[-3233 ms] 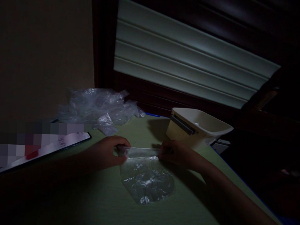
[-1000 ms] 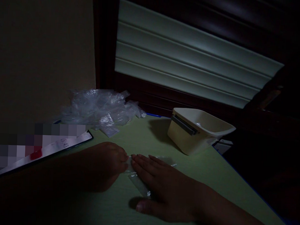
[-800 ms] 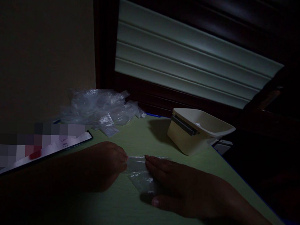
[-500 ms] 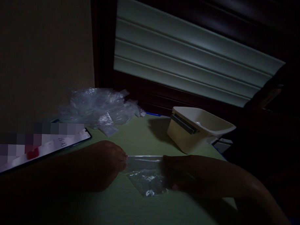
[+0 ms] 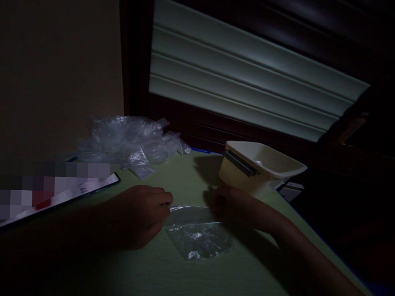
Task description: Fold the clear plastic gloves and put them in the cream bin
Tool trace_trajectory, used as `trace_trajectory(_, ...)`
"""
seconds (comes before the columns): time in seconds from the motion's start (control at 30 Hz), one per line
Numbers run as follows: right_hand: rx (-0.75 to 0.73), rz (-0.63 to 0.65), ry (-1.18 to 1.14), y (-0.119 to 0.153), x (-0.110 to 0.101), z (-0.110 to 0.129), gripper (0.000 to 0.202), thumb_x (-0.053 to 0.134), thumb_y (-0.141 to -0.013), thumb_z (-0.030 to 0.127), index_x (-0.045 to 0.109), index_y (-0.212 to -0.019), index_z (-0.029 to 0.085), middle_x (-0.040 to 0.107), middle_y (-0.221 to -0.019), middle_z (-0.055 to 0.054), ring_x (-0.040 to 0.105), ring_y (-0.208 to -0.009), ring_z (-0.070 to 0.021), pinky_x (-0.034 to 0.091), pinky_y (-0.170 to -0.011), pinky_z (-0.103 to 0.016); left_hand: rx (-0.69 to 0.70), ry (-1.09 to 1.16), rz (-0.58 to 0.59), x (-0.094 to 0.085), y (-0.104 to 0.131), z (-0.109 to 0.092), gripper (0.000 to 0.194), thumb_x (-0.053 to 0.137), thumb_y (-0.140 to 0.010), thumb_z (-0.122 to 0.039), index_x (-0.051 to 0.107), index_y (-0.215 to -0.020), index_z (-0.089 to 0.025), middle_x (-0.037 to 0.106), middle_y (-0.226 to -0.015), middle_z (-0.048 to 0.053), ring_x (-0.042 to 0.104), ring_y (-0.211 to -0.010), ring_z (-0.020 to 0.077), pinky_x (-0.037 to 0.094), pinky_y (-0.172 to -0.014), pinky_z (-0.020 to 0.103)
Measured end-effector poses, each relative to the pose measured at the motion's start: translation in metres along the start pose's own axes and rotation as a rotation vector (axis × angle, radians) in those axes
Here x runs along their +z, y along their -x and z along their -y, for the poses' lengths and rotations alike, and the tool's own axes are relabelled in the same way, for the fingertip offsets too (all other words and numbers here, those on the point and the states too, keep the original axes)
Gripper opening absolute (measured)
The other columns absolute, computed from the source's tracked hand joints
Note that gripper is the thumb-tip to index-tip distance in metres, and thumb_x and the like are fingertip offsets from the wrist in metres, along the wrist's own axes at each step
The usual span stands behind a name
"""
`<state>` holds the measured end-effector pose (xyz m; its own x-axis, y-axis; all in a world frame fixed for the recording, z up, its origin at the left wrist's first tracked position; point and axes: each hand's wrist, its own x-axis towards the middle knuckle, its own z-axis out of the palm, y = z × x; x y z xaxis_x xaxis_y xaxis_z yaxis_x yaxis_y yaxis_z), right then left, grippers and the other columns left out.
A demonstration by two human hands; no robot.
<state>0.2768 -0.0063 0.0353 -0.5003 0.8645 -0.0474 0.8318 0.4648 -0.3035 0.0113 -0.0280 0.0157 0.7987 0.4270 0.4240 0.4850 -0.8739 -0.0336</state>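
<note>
A small clear plastic bag [image 5: 199,243] lies on the green table between my hands, its upper part a flat band with a shiny crease below. My left hand [image 5: 146,217] is closed at the bag's upper left corner, thumb and forefinger pinched together. At the upper right corner is my right hand [image 5: 229,203], its fingers curled down and closed over the bag's edge. Deep shadow covers the right fingertips, so their exact hold is hard to see.
A heap of clear plastic bags [image 5: 129,139] lies at the back left. In front of it rests a phone [image 5: 99,185], partly blurred out. A cream plastic bin [image 5: 238,173] with a grey handle stands near the table's right edge. Behind is a slatted panel [image 5: 239,71].
My right hand has moved up and slightly left along the bag. The bag's top edge, stretched taut before, now lies looser and flatter. My left hand has stayed nearly in place, its fingers shifting.
</note>
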Motion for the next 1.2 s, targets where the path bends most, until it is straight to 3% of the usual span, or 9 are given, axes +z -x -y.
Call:
trace_trajectory(0.1, -0.051, 0.001, 0.017, 0.001, 0.005, 0.002, 0.009, 0.05, -0.082, 0.016, 0.057, -0.076, 0.015, 0.055, -0.083, -0.006, 0.051, -0.067, -0.0134, 0.041, -0.06, -0.025, -0.053, 0.071, -0.008, 0.001, -0.002, -0.001, 0.017, 0.042, -0.075, -0.008, 0.057, -0.071, -0.014, 0.058, -0.081, 0.007, 0.054, -0.071, 0.018, 0.044, -0.064, 0.031)
trace_trajectory(0.2, -0.097, -0.019, 0.052, 0.003, 0.007, 0.006, 0.011, 0.044, -0.085, 0.016, 0.053, -0.08, 0.016, 0.054, -0.086, -0.008, 0.05, -0.075, -0.0165, 0.041, -0.068, -0.029, -0.171, 0.129, -0.04, 0.003, -0.003, -0.001, 0.014, 0.049, -0.08, -0.022, 0.059, -0.086, -0.014, 0.057, -0.089, 0.008, 0.053, -0.08, 0.0209, 0.044, -0.073, 0.035)
trace_trajectory(0.3, -0.095, -0.063, 0.07, 0.005, 0.006, 0.009, 0.012, 0.038, -0.086, 0.014, 0.048, -0.081, 0.017, 0.054, -0.085, -0.008, 0.048, -0.073, -0.0169, 0.04, -0.066, -0.03, -0.251, 0.163, -0.038, 0.007, -0.002, 0.0, 0.032, 0.059, -0.078, -0.036, 0.056, -0.1, -0.012, 0.055, -0.1, 0.01, 0.05, -0.093, 0.0242, 0.042, -0.083, 0.038)
trace_trajectory(0.47, -0.029, -0.134, -0.06, 0.005, 0.005, 0.009, 0.011, 0.034, -0.088, 0.017, 0.042, -0.08, 0.019, 0.057, -0.076, -0.006, 0.049, -0.063, -0.0157, 0.04, -0.056, -0.028, -0.349, 0.216, -0.018, 0.014, 0.0, 0.002, 0.023, 0.06, -0.075, -0.034, 0.053, -0.087, -0.015, 0.052, -0.095, 0.007, 0.049, -0.089, 0.0226, 0.04, -0.081, 0.037)
trace_trajectory(0.63, -0.043, -0.129, -0.183, 0.004, 0.002, 0.009, 0.007, 0.04, -0.088, 0.024, 0.043, -0.087, 0.019, 0.06, -0.08, -0.008, 0.053, -0.066, -0.0173, 0.042, -0.056, -0.029, -0.379, 0.265, -0.027, 0.017, 0.0, 0.004, 0.013, 0.053, -0.077, -0.028, 0.049, -0.083, -0.017, 0.052, -0.088, 0.005, 0.049, -0.085, 0.0208, 0.039, -0.078, 0.035)
trace_trajectory(0.73, -0.035, -0.088, -0.309, 0.003, 0.0, 0.01, 0.029, 0.054, -0.083, 0.033, 0.042, -0.104, 0.017, 0.06, -0.092, -0.011, 0.057, -0.077, -0.0197, 0.046, -0.061, -0.03, -0.383, 0.291, -0.03, 0.018, -0.001, 0.006, 0.011, 0.051, -0.078, -0.026, 0.049, -0.081, -0.017, 0.053, -0.084, 0.004, 0.049, -0.082, 0.0199, 0.039, -0.075, 0.033)
trace_trajectory(0.83, -0.015, -0.052, -0.375, 0.002, 0.001, 0.007, 0.046, 0.063, -0.076, 0.032, 0.041, -0.113, 0.016, 0.06, -0.094, -0.009, 0.058, -0.08, -0.0199, 0.047, -0.065, -0.03, -0.379, 0.316, -0.026, 0.019, -0.001, 0.009, 0.01, 0.049, -0.078, -0.026, 0.049, -0.079, -0.017, 0.052, -0.08, 0.003, 0.05, -0.077, 0.0191, 0.038, -0.07, 0.031)
trace_trajectory(1.07, 0.029, -0.034, -0.302, -0.004, 0.006, -0.002, 0.035, 0.065, -0.073, 0.023, 0.054, -0.104, 0.014, 0.064, -0.087, -0.006, 0.059, -0.075, -0.0179, 0.045, -0.061, -0.027, -0.406, 0.366, 0.009, 0.018, -0.001, 0.008, 0.007, 0.047, -0.077, -0.024, 0.048, -0.076, -0.017, 0.05, -0.075, 0.001, 0.049, -0.07, 0.0165, 0.036, -0.065, 0.028)
trace_trajectory(1.2, 0.011, -0.01, -0.275, -0.005, 0.008, 0.001, 0.015, 0.061, -0.074, 0.017, 0.06, -0.089, 0.013, 0.065, -0.078, -0.005, 0.059, -0.067, -0.0152, 0.043, -0.056, -0.024, -0.449, 0.381, -0.01, 0.014, -0.002, 0.003, 0.012, 0.053, -0.073, -0.023, 0.049, -0.081, -0.017, 0.052, -0.077, 0.0, 0.05, -0.07, 0.0159, 0.036, -0.064, 0.027)
